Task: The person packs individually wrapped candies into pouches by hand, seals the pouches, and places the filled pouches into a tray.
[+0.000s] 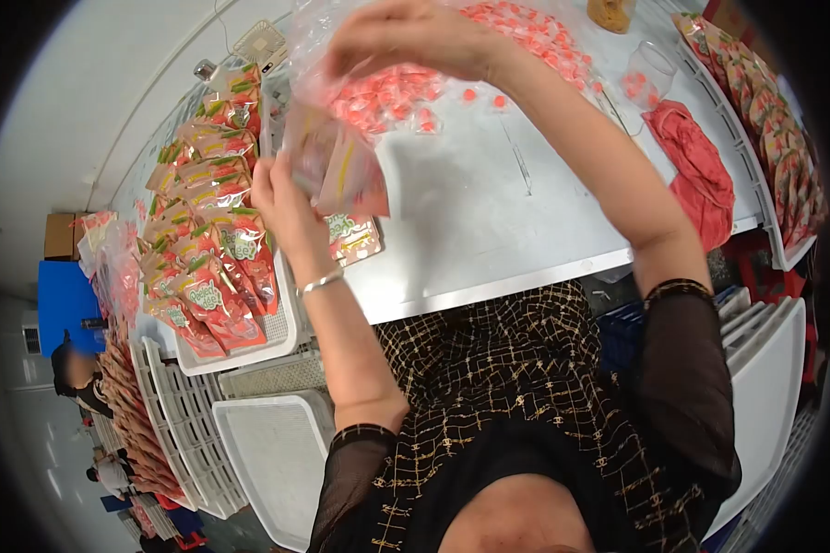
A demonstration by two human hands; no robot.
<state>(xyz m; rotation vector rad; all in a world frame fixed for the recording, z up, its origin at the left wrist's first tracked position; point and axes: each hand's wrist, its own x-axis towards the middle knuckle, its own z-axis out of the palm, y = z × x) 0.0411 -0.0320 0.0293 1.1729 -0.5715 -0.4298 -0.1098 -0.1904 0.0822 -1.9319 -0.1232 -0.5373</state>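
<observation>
My left hand (288, 207) is closed on the side of a printed plastic pouch (337, 166), which is held tilted above the table and slightly blurred. My right hand (401, 41) is raised over the pouch, beside a clear plastic bag (309, 46); motion smears its fingers, and whether anything is in them does not show. Behind it spreads a pile of small wrapped pink-red sweets (383, 97). Another flat printed pouch (355, 240) lies on the table below my left hand's pouch.
Filled pouches (207, 295) stand packed in a white basket (240, 355) at left. At right are a clear cup (653, 69) with sweets, a red cloth (687, 161) and another crate of pouches (775, 138). White trays (272, 452) sit below. A person (78, 373) is in the background.
</observation>
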